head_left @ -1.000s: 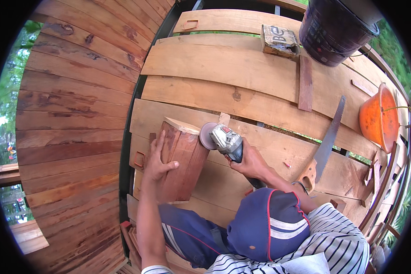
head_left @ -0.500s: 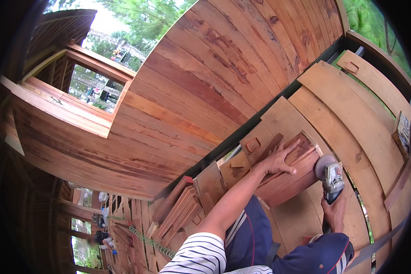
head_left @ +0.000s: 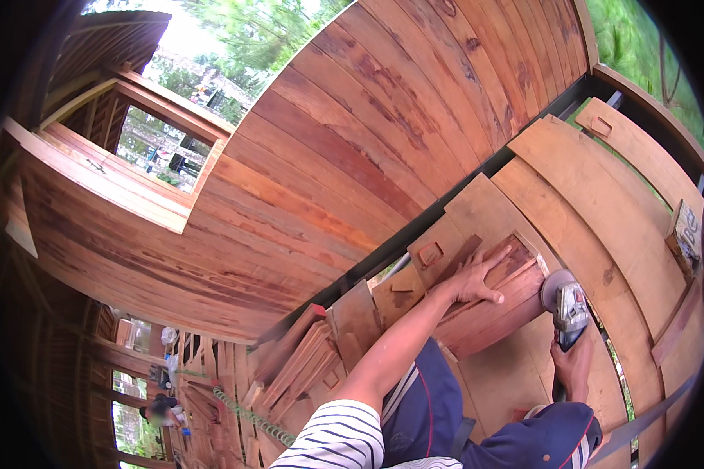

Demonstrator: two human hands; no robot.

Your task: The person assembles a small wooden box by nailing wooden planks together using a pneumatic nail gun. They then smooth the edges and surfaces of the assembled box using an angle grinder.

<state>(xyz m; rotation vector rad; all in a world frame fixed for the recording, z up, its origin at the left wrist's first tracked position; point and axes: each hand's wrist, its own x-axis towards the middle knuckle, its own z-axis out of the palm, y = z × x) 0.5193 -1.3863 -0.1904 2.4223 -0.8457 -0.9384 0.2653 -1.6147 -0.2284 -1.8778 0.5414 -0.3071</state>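
Observation:
My left hand (head_left: 475, 283) lies with fingers spread on top of a reddish wooden block (head_left: 493, 311), which looks built from boards. In my right hand (head_left: 572, 364) is an angle grinder (head_left: 572, 307), gripped by its dark body. The grinder's round disc (head_left: 556, 290) sits at the block's right end, by the lower corner; whether it touches the wood I cannot tell. A darker narrow wood strip (head_left: 457, 259) lies beside the block's far side, near my left wrist.
Large overlapping boards (head_left: 587, 195) make the surface under the block, with gaps between some. A plank wall (head_left: 352, 148) rises beyond. Stacked timber offcuts (head_left: 301, 363) lie to the left, near a green coiled hose (head_left: 250, 418). Another person (head_left: 163, 412) is far off at lower left.
The view has shifted slightly. Both hands, the block and the grinder keep nearly the same places relative to one another.

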